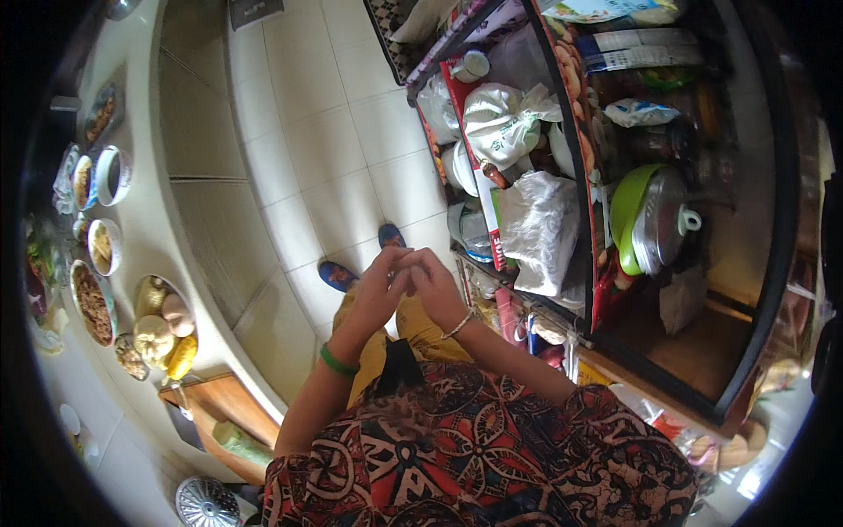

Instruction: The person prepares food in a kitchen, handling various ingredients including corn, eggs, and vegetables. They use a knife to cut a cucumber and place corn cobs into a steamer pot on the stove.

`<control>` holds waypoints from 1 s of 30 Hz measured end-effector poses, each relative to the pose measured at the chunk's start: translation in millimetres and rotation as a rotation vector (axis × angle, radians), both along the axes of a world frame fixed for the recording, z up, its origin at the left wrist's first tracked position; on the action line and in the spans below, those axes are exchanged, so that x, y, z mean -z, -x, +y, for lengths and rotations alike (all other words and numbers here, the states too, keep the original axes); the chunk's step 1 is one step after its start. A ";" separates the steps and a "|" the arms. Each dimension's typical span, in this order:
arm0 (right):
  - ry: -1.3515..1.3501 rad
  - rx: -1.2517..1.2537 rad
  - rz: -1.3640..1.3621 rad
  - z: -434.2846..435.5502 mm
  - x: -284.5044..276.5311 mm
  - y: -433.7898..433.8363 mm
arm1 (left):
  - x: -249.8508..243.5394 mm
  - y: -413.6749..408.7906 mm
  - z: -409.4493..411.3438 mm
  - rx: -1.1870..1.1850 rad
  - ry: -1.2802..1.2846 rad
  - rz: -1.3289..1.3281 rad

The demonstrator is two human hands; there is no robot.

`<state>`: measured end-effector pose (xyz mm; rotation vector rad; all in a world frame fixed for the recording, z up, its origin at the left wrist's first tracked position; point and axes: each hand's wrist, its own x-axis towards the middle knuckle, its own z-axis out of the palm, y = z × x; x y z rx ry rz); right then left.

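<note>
In front of my body, my left hand (382,290) and my right hand (435,290) meet at the fingertips, with the fingers bent and close together. Whether anything small lies between them is hidden. A green band (340,361) circles my left wrist, and a pale bracelet (459,325) is on my right. Beneath the hands show my yellow trousers (421,336) and dark patterned slippers (337,275). To the left, a counter carries a plate of vegetables (153,336), a bowl of brown food (93,303) and a wooden cutting board (217,395) with a green vegetable piece (240,443).
At the right stands a shelf unit (586,197) with white plastic bags (504,125), a small brown bottle (495,175) and a green bowl with a clear lid (635,217). Tiled floor (329,132) runs between it and the counter (141,230). A perforated metal item (207,504) is lower left.
</note>
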<state>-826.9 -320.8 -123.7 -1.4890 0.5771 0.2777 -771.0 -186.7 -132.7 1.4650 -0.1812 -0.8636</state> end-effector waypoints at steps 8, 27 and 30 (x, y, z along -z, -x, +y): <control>0.117 0.046 -0.015 -91.0 9.6 -8.7 | 33.9 -7.4 -108.2 -0.253 0.087 0.069; 0.518 0.454 0.006 -320.3 106.6 -93.2 | 107.8 -71.2 -281.6 -0.077 0.236 -0.339; -0.192 0.849 -0.021 -317.8 89.1 -110.9 | 117.5 -74.2 -309.5 -0.124 0.237 -0.345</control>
